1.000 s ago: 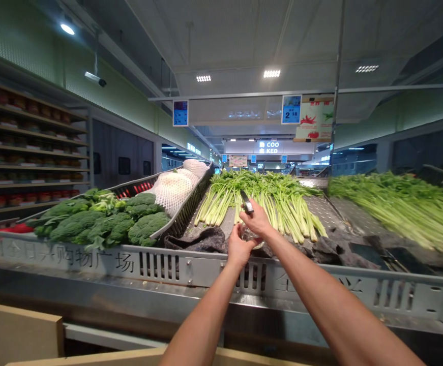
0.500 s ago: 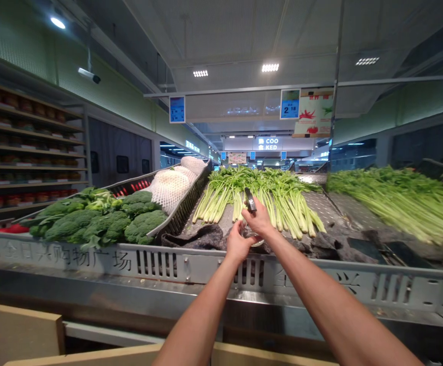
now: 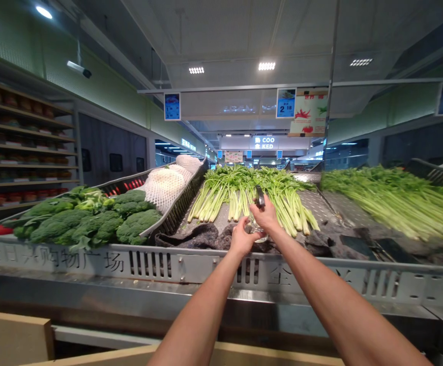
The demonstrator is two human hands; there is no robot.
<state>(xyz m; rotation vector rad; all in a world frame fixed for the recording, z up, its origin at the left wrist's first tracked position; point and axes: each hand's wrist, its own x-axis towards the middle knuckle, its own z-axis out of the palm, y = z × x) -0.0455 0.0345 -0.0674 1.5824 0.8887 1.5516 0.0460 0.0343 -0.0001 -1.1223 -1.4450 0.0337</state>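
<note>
I hold a clear spray bottle with a black trigger head (image 3: 260, 197) before me in both hands. My right hand (image 3: 266, 217) is closed round its upper part, below the black head. Lower down, my left hand (image 3: 241, 238) is closed against the clear body, which my fingers mostly hide. The black head points away from me, toward the celery (image 3: 236, 188). That celery lies in a broad row, leaves to the back and pale stalk ends toward me. I cannot make out any spray.
Broccoli (image 3: 66, 223) is heaped at left, beside pale produce in foam netting (image 3: 166, 185). Crumpled dark cloth (image 3: 190, 238) lies behind the grey slotted front rail (image 3: 202, 267). A mirror panel (image 3: 381, 208) at right reflects celery. Blue price signs (image 3: 286, 103) hang overhead.
Both hands have shifted right with the spray bottle, keeping their grip. Its black head now stands farther right in front of the celery. The view has turned slightly, so the surroundings slide left.
</note>
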